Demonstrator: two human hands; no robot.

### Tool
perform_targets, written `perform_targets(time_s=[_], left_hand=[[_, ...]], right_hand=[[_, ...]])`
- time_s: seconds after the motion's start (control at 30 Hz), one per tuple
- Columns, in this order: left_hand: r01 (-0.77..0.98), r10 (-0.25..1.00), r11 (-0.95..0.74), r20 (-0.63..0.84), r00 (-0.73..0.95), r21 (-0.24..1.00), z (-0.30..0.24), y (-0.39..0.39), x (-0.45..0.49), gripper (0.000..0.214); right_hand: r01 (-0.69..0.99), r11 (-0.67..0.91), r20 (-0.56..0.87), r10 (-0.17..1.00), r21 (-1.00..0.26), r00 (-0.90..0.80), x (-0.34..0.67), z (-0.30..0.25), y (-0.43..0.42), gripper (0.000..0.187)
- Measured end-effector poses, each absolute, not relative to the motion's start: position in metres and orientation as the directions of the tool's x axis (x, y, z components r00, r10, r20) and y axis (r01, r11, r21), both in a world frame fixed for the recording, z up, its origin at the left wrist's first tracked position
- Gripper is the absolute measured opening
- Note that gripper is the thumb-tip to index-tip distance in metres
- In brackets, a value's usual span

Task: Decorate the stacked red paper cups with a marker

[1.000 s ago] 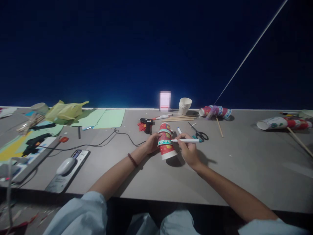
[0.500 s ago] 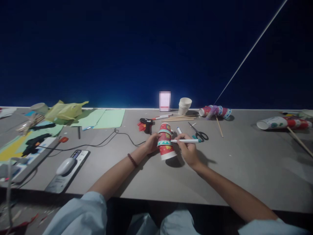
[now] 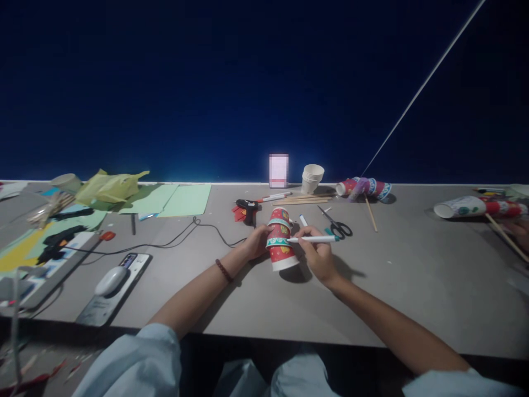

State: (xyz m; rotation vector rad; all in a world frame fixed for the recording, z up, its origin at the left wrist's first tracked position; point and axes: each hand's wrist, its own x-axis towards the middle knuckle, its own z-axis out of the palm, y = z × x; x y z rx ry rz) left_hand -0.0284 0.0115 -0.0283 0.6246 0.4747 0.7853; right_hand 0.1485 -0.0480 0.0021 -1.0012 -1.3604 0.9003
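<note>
A red paper-cup body (image 3: 281, 248), made of joined cups with white-and-teal bands and yellow patterns, tilts above the table. My left hand (image 3: 258, 242) is closed around its left side. In my right hand (image 3: 318, 253) a white marker (image 3: 316, 239) with a teal end is pinched, its tip at the teal-patterned band. A marker cap (image 3: 303, 220) or second pen lies just behind my right hand. Close by are black-handled scissors (image 3: 339, 227). Behind the cups rests a black glue gun (image 3: 247, 207) on red scraps (image 3: 238, 214).
White stacked cups (image 3: 312, 179), wooden sticks (image 3: 303, 200) and another cup figure (image 3: 367, 189) lie at the back. To the left are a phone (image 3: 113, 292), power strip (image 3: 61, 264), green paper (image 3: 188, 199) and yellow bag (image 3: 109, 187). Another person's hand (image 3: 518, 231) shows at far right.
The marker tip has shifted slightly to the left along the band. Another person's hand has come in at the right edge, by the stick of the cup figure there.
</note>
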Motion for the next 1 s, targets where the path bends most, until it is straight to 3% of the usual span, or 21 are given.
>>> perform_targets(time_s=[1.0], left_hand=[[-0.480, 0.752, 0.554, -0.161, 0.639, 0.680, -0.0274, 0.0110, -0.0298, 0.040]], right_hand=[[0.035, 0.352, 0.353, 0.935, -0.935, 0.031, 0.1486, 0.0026, -0.0480, 0.007]])
